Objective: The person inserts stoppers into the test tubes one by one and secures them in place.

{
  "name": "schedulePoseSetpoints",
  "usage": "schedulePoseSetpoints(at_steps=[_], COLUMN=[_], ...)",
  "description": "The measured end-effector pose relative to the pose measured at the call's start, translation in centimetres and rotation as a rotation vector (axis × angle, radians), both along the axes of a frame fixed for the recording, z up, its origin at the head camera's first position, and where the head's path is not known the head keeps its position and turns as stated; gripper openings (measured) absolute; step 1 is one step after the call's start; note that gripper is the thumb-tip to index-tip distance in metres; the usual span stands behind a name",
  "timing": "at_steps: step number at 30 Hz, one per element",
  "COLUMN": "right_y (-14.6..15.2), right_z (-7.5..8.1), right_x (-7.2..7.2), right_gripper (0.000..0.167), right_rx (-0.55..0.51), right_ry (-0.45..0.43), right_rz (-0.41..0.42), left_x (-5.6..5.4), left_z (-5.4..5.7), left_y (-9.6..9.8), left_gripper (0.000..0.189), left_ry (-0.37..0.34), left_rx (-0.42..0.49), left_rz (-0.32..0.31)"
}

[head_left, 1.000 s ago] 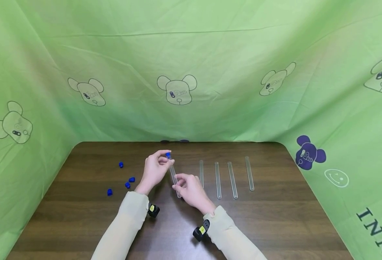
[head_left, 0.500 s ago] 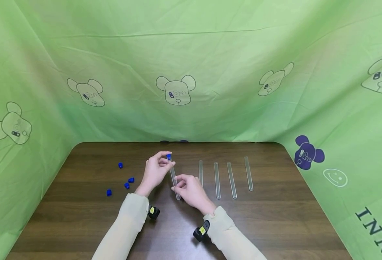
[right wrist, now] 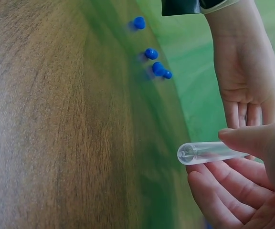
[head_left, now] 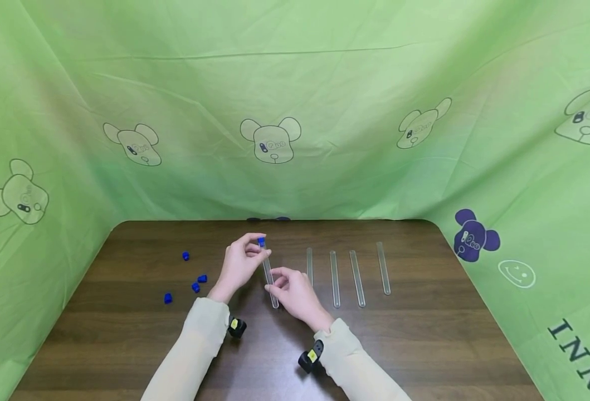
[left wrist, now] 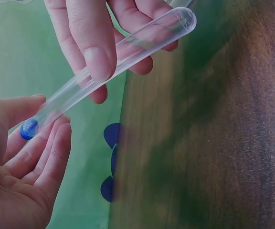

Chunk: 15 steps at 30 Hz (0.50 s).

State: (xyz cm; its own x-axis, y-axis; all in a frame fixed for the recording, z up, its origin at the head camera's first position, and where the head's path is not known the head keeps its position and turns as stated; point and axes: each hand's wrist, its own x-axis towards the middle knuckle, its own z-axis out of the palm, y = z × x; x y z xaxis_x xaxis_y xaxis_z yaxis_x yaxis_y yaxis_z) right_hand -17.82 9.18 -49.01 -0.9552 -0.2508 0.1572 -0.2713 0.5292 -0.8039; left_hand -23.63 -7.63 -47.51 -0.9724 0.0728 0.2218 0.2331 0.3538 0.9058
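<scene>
A clear test tube (head_left: pixel 267 269) with a blue cap (head_left: pixel 261 241) at its upper end is held at a tilt over the table's middle. My left hand (head_left: pixel 239 264) grips it at the capped end, one finger lying over the cap's top. Lower down, my right hand (head_left: pixel 297 295) pinches the tube between thumb and fingers, its rounded bottom sticking out past them. In the left wrist view the cap (left wrist: pixel 29 128) sits in the tube's mouth, between the left thumb and fingers. The right wrist view shows the rounded end of the tube (right wrist: pixel 187 153) pointing towards the camera.
Several loose blue caps (head_left: pixel 196 287) lie on the left of the brown wooden table (head_left: pixel 124 345). To the right, several uncapped test tubes (head_left: pixel 335 278) lie side by side, the nearest partly behind the right hand. Green cloth (head_left: pixel 274 189) with printed bear heads surrounds the table.
Both hands keep the same hold on the test tube. The tube and cap sit very slightly lower than a second ago; the head view has shifted a little.
</scene>
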Motion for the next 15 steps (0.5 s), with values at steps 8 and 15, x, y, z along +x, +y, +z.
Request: schedulePoseSetpoints(at_steps=[8, 15], right_y=[0.03, -0.01], right_z=[0.0, -0.04], right_x=[-0.12, -0.18], right_gripper=[0.031, 0.03], right_rx=[0.005, -0.003], right_ry=[0.001, -0.003], right_rz=[-0.015, -0.023], left_x=[-0.14, -0.08], left_z=[0.16, 0.15], left_y=[-0.19, -0.42], left_gripper=[0.039, 0.042], left_ry=[0.009, -0.01], left_rx=[-0.006, 0.001], left_rz=[-0.025, -0.028])
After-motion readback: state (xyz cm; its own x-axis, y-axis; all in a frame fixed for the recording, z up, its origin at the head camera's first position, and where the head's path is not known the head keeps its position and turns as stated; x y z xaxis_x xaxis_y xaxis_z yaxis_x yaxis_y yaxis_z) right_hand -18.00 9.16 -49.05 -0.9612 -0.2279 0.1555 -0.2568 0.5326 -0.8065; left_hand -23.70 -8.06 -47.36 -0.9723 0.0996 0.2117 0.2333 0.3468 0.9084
